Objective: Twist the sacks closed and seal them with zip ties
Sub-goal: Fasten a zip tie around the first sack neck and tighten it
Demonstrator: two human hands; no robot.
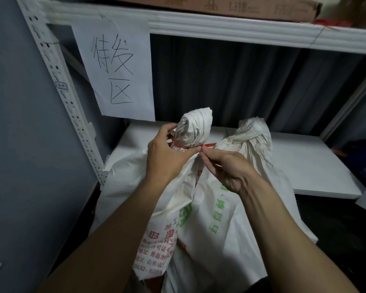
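Now at the white metal rack (60, 79), we have two white printed sacks standing side by side in front of its lower shelf board (317, 166). The near sack (193, 127) has its neck twisted into a tight knob, and a red zip tie (185, 146) is looped round the neck just below that knob. Our left hand (167, 154) grips the neck, fingers curled behind it and thumb lying along the tie. Our right hand (227, 169) pinches the tie between thumb and forefinger, with the short free end sticking out to the right. The second sack (255, 136), also twisted at the top, touches the first. A handwritten paper sign (116, 70) hangs from the rack's upper beam; a cardboard box (230, 6) sits above.
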